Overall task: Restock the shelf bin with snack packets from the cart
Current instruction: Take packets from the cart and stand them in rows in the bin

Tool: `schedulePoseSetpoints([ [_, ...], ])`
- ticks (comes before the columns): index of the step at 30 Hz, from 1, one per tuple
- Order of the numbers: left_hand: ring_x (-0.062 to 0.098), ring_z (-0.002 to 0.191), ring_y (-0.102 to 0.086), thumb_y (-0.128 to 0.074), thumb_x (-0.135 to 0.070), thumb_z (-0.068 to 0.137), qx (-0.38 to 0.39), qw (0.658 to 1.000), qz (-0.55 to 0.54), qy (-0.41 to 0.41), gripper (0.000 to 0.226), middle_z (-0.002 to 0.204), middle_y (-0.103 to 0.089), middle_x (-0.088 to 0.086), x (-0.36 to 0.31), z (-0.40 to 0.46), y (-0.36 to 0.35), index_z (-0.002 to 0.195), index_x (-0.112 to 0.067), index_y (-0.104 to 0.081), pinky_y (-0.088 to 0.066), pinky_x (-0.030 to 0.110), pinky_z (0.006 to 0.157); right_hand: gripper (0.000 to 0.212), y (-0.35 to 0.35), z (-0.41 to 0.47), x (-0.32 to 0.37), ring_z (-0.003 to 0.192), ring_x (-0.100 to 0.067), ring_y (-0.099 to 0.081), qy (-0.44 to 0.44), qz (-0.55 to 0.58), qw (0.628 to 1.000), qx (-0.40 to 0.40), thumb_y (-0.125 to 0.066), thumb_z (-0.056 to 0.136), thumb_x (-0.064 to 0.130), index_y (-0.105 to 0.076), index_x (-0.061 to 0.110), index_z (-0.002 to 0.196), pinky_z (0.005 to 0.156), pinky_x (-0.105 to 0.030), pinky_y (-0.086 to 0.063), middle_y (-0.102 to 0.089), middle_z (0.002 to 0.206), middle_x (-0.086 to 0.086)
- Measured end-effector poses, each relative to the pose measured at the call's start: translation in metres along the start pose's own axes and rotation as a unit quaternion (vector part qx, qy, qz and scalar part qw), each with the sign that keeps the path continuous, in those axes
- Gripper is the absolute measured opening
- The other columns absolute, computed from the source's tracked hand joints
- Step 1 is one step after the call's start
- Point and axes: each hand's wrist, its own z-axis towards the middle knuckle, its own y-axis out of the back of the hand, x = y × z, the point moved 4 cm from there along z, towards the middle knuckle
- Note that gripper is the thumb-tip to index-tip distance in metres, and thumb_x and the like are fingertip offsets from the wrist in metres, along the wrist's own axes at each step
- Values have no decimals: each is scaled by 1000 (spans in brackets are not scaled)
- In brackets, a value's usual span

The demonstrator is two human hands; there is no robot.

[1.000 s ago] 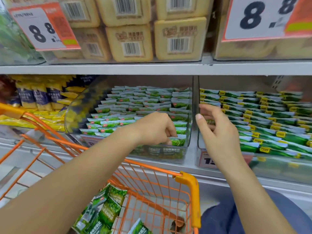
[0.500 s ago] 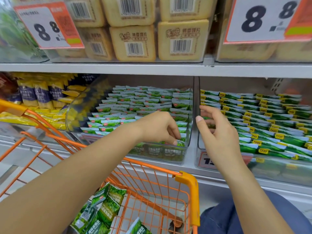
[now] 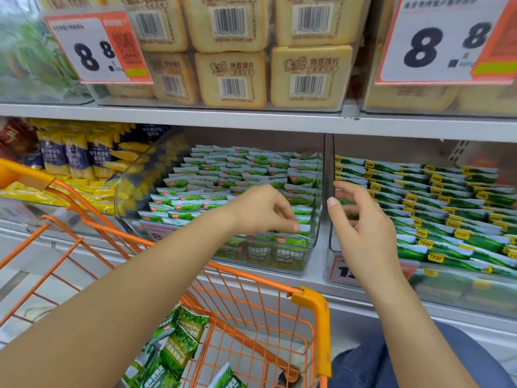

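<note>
Left hand [image 3: 261, 211] on glossy packets [image 3: 300, 228] — clear bin [image 3: 314, 245]; right hand [image 3: 361, 231] loose

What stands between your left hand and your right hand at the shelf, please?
In the head view, the clear dividing wall of the shelf bin stands between the left hand and the right hand.

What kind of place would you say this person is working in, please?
Most likely a supermarket aisle: price tags hang from the shelf, clear bins hold rows of green snack packets, and an orange shopping cart stands below.
</note>
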Motion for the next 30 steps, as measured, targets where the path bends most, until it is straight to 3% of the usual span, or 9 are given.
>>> schedulePoseSetpoints([
  [2, 9, 96, -63, -60, -40, 93, -86, 996, 16, 10, 29, 108, -70, -5, 8, -2, 7, 111, -20, -70, -52, 31, 85, 34, 0, 0, 1, 89, 12, -52, -3, 0, 1000, -5, -47, 96, 37, -50, 32, 129, 73, -22, -46, -57, 117, 15],
  [6, 28, 123, -52, -40, -36, 102, -82, 989, 118, 32, 45, 138, -54, 8, 16, 8, -4, 142, -16, -45, -43, 43, 100, 32, -2, -1, 3, 86, 10, -53, -8, -1, 1000, -21, -47, 96, 35, -51, 30, 128, 74, -29, -49, -58, 117, 13],
  [13, 31, 123, -47, -32, -34, 103, -93, 980, 168, 57, 41, 135, -53, 14, -9, 65, -7, 134, -14, -49, -40, 38, 98, 31, -3, -1, 3, 88, 7, -56, -8, -3, 999, -32, -48, 95, 34, -52, 31, 126, 73, -33, -51, -59, 114, 14],
  [16, 28, 101, -58, -35, -37, 103, -115, 953, 252, 123, 38, 107, -65, 7, -6, 85, 5, 113, -17, -65, -40, 33, 82, 32, -3, 0, 2, 89, 9, -55, -5, 3, 999, -31, -48, 95, 34, -52, 31, 126, 71, -31, -51, -59, 114, 15],
  [18, 21, 73, -55, -47, -29, 100, -109, 947, 260, 156, 27, 79, -58, 1, 0, 92, 13, 101, -13, -68, -40, 31, 70, 31, -4, 1, 2, 91, 10, -54, -9, 10, 999, -30, -48, 94, 34, -53, 32, 124, 71, -32, -52, -58, 112, 15],
  [20, 19, 64, -50, -55, -24, 96, -85, 954, 237, 165, 18, 68, -50, 0, 5, 97, 19, 88, -10, -63, -40, 31, 64, 30, -5, 3, 2, 89, 9, -55, -13, 15, 999, -31, -48, 92, 36, -53, 34, 122, 72, -33, -52, -58, 109, 17],
  [23, 21, 64, -55, -58, -22, 93, -30, 963, 233, 133, 20, 75, -61, 5, 8, 101, 22, 79, -9, -64, -40, 29, 55, 28, -6, 5, 3, 85, 6, -56, -15, 23, 999, -41, -47, 90, 39, -53, 36, 117, 73, -36, -52, -59, 107, 18],
  [25, 25, 74, -63, -56, -20, 93, -15, 964, 241, 116, 18, 92, -70, 8, 10, 101, 22, 89, -9, -70, -48, 32, 64, 26, -6, 6, 2, 85, 5, -56, -16, 23, 999, -44, -48, 91, 38, -53, 36, 116, 73, -36, -52, -58, 106, 17],
  [30, 24, 95, -65, -59, -27, 93, -110, 955, 267, 74, 17, 107, -71, -1, 5, 98, 17, 98, -24, -75, -49, 31, 77, 24, -7, 6, -1, 84, 3, -56, -13, 21, 999, -44, -51, 94, 34, -53, 34, 118, 72, -37, -52, -58, 106, 15],
])
